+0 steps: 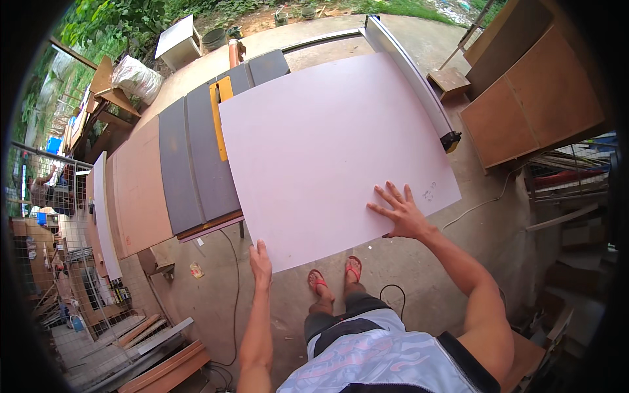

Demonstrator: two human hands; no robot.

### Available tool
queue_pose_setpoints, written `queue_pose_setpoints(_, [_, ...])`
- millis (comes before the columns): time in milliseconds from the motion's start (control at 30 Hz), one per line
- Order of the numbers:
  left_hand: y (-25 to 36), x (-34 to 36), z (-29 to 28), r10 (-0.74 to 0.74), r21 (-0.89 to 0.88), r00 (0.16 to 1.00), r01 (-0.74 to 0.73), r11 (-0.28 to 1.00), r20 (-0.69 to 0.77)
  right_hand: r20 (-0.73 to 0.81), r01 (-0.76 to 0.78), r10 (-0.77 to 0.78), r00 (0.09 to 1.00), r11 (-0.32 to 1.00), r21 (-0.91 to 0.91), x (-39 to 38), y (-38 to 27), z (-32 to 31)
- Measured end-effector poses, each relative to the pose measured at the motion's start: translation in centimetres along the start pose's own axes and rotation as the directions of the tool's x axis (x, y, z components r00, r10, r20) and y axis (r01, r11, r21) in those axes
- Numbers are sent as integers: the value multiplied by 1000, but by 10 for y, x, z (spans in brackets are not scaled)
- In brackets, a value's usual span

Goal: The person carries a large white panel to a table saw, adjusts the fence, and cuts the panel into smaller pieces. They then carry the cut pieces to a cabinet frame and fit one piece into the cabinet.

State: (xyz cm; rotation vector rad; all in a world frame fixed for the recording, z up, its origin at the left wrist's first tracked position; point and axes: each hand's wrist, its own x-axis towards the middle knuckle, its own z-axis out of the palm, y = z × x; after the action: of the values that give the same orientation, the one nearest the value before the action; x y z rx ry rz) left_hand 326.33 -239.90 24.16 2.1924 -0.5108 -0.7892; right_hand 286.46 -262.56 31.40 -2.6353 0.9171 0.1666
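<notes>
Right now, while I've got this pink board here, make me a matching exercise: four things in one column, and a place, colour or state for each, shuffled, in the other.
Things:
1. left hand
2. right hand
3. yellow plate
4. sandals

Places, colours or states:
A. reddish, being worn
B. fingers spread over the top of the pink board
C. set in the dark grey tabletop
D. at the board's near left corner

Right pairs: 1-D, 2-B, 3-C, 4-A.

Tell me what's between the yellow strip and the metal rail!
Mostly the pink board, plus some grey tabletop past its far edge. That shows in the head view.
</notes>
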Motion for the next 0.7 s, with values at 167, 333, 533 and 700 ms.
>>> queue_pose_setpoints(167, [9,4,1,20,-15,1000,-20,1000,-8,-18,11,-12,1000,1000,-15,6,4,-1])
queue_pose_setpoints(333, [17,18,7,3,-30,1000,-3,1000,-13,-31,2,-3,1000,1000,-23,19,9,-5])
queue_pose_setpoints(533, [24,31,9,4,64,999,-2,998,-33,-30,-13,13,999,1000,1,31,8,-14])
queue_pose_setpoints(700, [29,34,9,-12,48,999,14,999,-39,-27,-11,11,1000,1000,17,38,8,-19])
